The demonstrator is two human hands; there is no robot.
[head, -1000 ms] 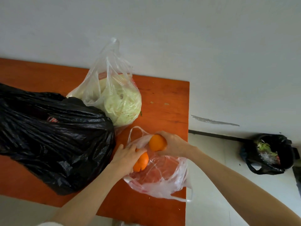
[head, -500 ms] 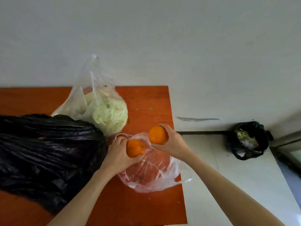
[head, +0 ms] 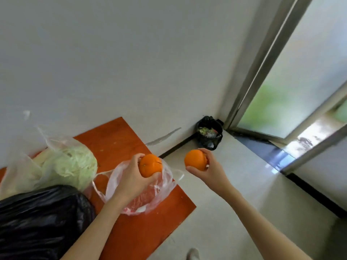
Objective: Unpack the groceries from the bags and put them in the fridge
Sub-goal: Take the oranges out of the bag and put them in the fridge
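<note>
You hold two round orange fruits, one in each hand. Your left hand (head: 131,177) has its fingers and thumb curled round the first round orange fruit (head: 150,165), lifted above the crumpled clear plastic bag (head: 159,186) that lies on the orange wooden table (head: 112,143). A small dimple shows on its left face, turned toward your palm; the fruit is near enough a ball that you cannot tell a long axis. Your right hand (head: 210,169) grips the second round orange fruit (head: 195,159) from behind, fingers wrapped over its top and thumb beneath it, out past the table edge above the pale floor. The two fruits sit level with each other, near but apart.

On the table you have three bags: the clear one, a second clear bag holding one pale green cabbage (head: 73,166), and one large black plastic bag (head: 41,218). One black-lined waste bin (head: 210,132) stands in the corner by the glass sliding door (head: 293,76).
</note>
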